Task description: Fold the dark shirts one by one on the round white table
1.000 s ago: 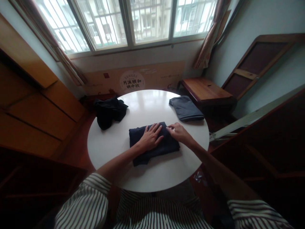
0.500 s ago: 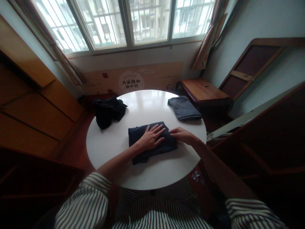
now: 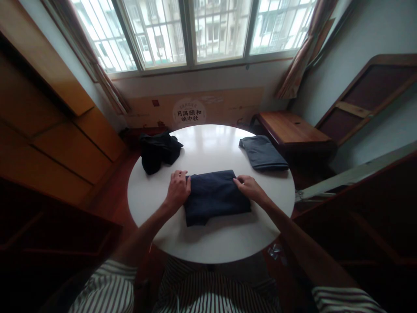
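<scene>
A dark navy folded garment (image 3: 216,198) lies flat on the white round table (image 3: 195,250) in front of me; what kind of garment it is I cannot tell. At its far left corner my left hand (image 3: 178,188) grips the edge, thumb on top and fingers curled round. My right hand (image 3: 249,188) pinches the far right corner between thumb and fingers. Beyond the left hand sits a crumpled black garment (image 3: 159,152). A neatly folded grey garment (image 3: 265,152) rests past the right hand, near the table's right edge.
A low wooden stool or side table (image 3: 291,126) stands behind the table on the right. Wooden cabinets (image 3: 70,143) line the left side. A printed cardboard panel (image 3: 224,104) leans under the barred window. Dark furniture (image 3: 355,208) flanks me on the right.
My left hand has lifted off the garment's middle and moved left to its far left corner. My right hand stays at the right edge. The garment's top lies flatter; the view has shifted slightly.
</scene>
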The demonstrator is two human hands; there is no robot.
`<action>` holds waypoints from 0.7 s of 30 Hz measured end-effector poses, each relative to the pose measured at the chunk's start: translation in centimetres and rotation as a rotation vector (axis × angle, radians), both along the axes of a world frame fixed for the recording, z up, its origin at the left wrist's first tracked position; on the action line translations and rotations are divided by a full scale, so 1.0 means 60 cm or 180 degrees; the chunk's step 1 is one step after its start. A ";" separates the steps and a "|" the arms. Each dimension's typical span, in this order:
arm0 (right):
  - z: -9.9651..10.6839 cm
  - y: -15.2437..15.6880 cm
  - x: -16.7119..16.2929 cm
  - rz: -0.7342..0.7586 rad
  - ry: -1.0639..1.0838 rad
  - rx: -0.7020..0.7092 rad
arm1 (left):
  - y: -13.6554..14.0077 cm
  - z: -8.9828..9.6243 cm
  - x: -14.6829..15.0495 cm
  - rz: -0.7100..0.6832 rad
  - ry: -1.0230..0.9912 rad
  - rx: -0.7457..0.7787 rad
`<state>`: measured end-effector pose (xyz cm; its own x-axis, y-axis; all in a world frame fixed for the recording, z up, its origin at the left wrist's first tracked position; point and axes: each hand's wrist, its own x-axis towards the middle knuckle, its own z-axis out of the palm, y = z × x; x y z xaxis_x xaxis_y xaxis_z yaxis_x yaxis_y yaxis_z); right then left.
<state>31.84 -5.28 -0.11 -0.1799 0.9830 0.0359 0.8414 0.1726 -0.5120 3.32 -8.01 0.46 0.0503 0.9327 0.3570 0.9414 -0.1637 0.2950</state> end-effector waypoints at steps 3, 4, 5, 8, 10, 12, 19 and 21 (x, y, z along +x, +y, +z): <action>0.017 0.008 -0.009 -0.0230 -0.0468 0.0091 | -0.003 0.001 -0.045 0.0187 -0.0798 -0.0494; 0.025 0.012 -0.018 -0.0347 -0.0625 0.0228 | -0.003 -0.001 -0.052 0.0140 -0.1033 -0.0741; 0.034 0.018 -0.030 -0.0409 -0.0722 0.0392 | -0.003 -0.003 -0.056 0.0053 -0.1239 -0.0928; 0.057 0.045 -0.083 0.0030 -0.0554 0.0798 | -0.004 -0.012 -0.053 -0.0145 -0.1764 -0.0925; 0.064 0.069 -0.126 0.0718 -0.0189 0.0870 | -0.004 -0.017 -0.047 -0.0111 -0.2058 -0.0722; 0.059 0.093 -0.166 0.1352 0.0128 0.0769 | -0.003 -0.021 -0.042 -0.0009 -0.2324 -0.0657; -0.007 0.105 -0.217 0.1532 -0.0445 0.0596 | 0.011 -0.044 -0.064 0.0274 -0.3007 -0.1801; -0.016 0.100 -0.213 0.1382 -0.0666 0.0593 | 0.013 -0.038 -0.070 0.0315 -0.2614 -0.1755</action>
<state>19.03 0.72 -1.08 -0.5920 0.7965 0.1230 0.7530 0.6010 -0.2678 -0.86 -7.21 -1.81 -0.1052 0.9653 -0.2388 0.4128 0.2609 0.8727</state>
